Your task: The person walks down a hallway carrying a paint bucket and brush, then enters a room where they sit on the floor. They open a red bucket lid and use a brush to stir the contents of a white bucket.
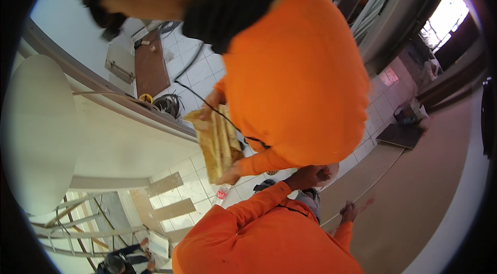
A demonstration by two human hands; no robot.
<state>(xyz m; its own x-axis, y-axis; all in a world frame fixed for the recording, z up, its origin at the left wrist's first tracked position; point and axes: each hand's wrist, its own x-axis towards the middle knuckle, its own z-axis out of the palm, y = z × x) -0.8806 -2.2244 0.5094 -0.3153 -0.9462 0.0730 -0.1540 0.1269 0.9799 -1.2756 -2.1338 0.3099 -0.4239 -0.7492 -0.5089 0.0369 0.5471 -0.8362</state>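
Co-worker (295, 77), orange shirt: bending across the upper middle and blocking most of the floor behind.
White rounded slab (39, 134): filling the left edge, with a curved rail (129, 105) running beside it.
Tiled floor (199, 69): showing below the rail, with a brown panel (151, 67) and dark cables (168, 103) lying on it.
Brown floor strip (414, 196): sweeping along the right, a dark mat (398, 135) lying at its upper end.
Bundle (218, 142), tan and flat: hanging between the co-worker's two hands, one at the top end and one at the bottom. Its long axis is running steeply from upper left to lower right. It is lying well left of both of the wearer's hands.
Bottle (220, 195), clear: lying on the tiles just under the bundle.
Left hand (309, 175): fingers curling together at the co-worker's shirt hem.
Right hand (349, 212): hovering over the brown strip; too small to tell whether the fingers are apart.
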